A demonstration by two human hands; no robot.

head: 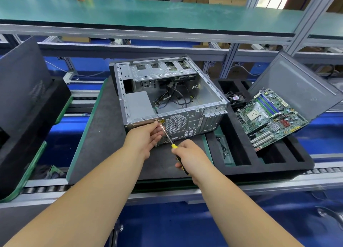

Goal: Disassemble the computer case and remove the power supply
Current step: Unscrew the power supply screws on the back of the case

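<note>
Right hand [193, 155]: grips the screwdriver [171, 142] handle, tip aimed at the case's rear panel.
Left hand [148, 136]: fingers pinch the shaft near the tip, probably steadying it on a screw.
Case [167, 92]: lies open on a dark mat [104, 131]; the power supply [139, 104] sits inside, near-left corner.
Right side: motherboard [269, 116] in a foam tray [241, 159].
Room: conveyor bench, green shelf [148, 14] above.

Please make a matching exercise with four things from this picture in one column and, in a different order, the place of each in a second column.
1. screwdriver
2. motherboard
3. power supply
4. loose screws

a. inside the computer case, near left corner
b. gripped by the right hand, tip at the case's rear panel beside the left hand
c. leaning across the black foam tray
d. in the tray's left slot

Pairs: 1-b, 2-c, 3-a, 4-d
</note>
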